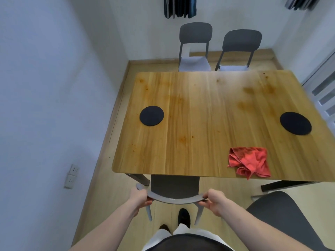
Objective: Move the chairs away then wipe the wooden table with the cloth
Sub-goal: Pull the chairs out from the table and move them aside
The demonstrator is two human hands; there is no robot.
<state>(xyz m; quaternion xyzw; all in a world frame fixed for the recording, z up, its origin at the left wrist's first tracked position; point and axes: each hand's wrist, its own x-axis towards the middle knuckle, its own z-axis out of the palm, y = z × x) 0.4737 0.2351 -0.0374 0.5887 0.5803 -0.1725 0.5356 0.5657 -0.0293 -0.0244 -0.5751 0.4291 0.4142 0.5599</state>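
The wooden table (208, 127) fills the middle of the view and carries orange stains and specks. A crumpled red cloth (251, 163) lies near its front right edge. A grey chair (175, 189) stands tucked under the near edge. My left hand (140, 197) grips the left end of its curved backrest. At the right end, my right hand (213, 201) grips the same backrest. Two more grey chairs stand at the far side, one on the left (195, 35) and one on the right (242, 42). Another dark chair (282, 214) is at my lower right.
Two black round coasters lie on the table, one at the left (152, 115) and one at the right (295, 123). A white wall with a socket (71, 176) runs close along the left. My feet stand on the wooden floor (108, 192) behind the chair.
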